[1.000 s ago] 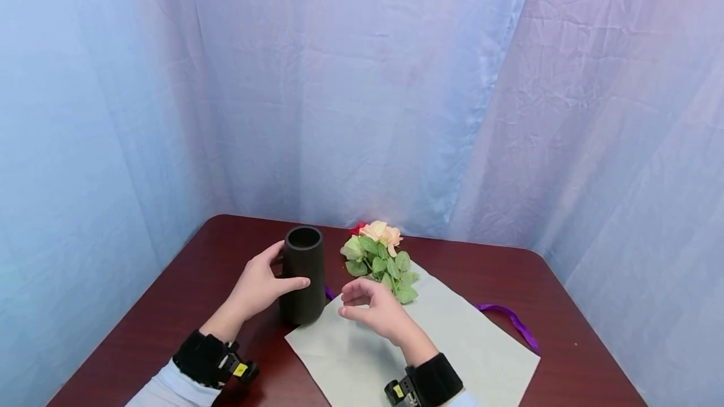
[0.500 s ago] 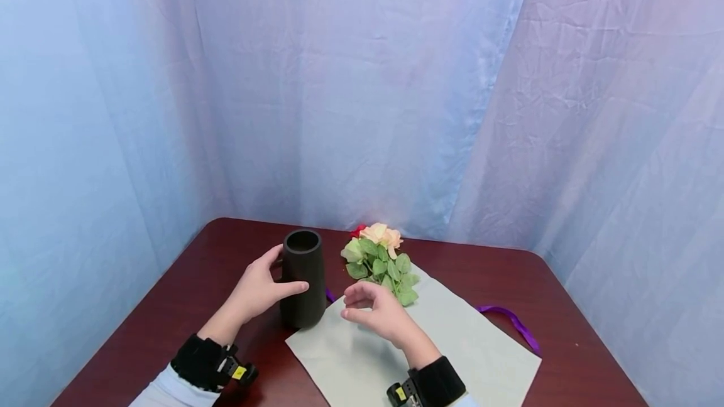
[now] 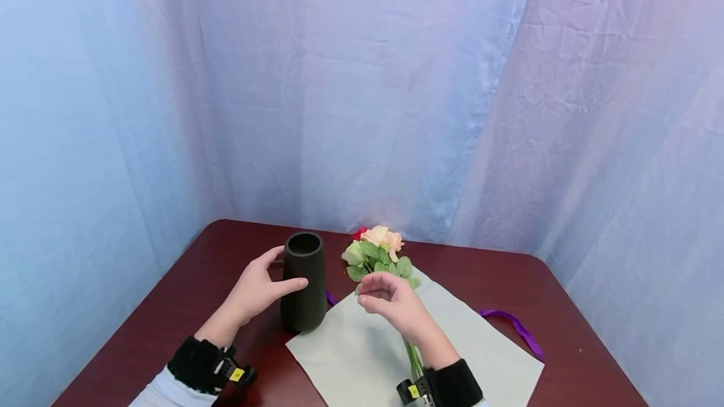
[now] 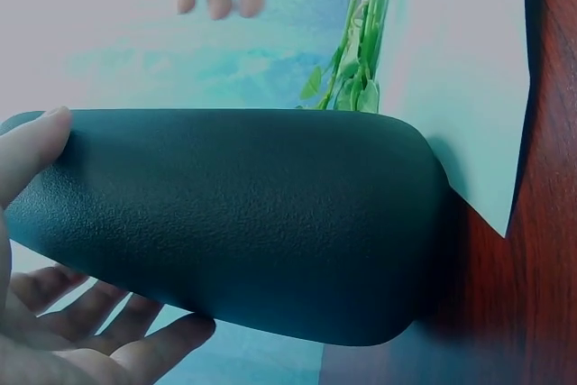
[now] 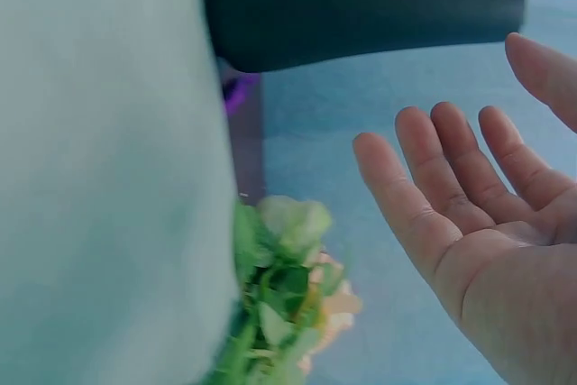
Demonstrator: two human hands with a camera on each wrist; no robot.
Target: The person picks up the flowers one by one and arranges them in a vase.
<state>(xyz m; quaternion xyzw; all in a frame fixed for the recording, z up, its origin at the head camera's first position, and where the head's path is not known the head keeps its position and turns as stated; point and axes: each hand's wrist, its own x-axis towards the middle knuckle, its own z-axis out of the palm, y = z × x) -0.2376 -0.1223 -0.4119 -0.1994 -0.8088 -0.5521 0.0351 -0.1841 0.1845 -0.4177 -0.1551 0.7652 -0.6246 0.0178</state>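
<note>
A dark, matte vase [image 3: 305,297] stands upright on the table, its round mouth facing up. My left hand [image 3: 251,294] holds it from the left side, thumb across the front and fingers behind. In the left wrist view, the thumb [image 4: 41,146] touches the vase's side, with the fingers on the opposite side. Over the pale wrapping paper [image 3: 345,347], my right hand [image 3: 396,306] hovers with loosely bent fingers and holds nothing. Beneath and beyond it lies a bunch of artificial-looking roses [image 3: 381,240]; the hand and forearm hide part of their leaves and stems.
Purple ribbon [image 3: 517,330] shows past the paper's right edge, with another bit [image 3: 330,298] beside the vase. The dark red wooden table [image 3: 243,240] has rounded far corners. Blue-lilac curtains [image 3: 362,93] hang behind it and along both sides.
My right hand has moved a little rightward and away from the vase, and the flower stems now show below its wrist. The left hand has kept its hold on the vase.
</note>
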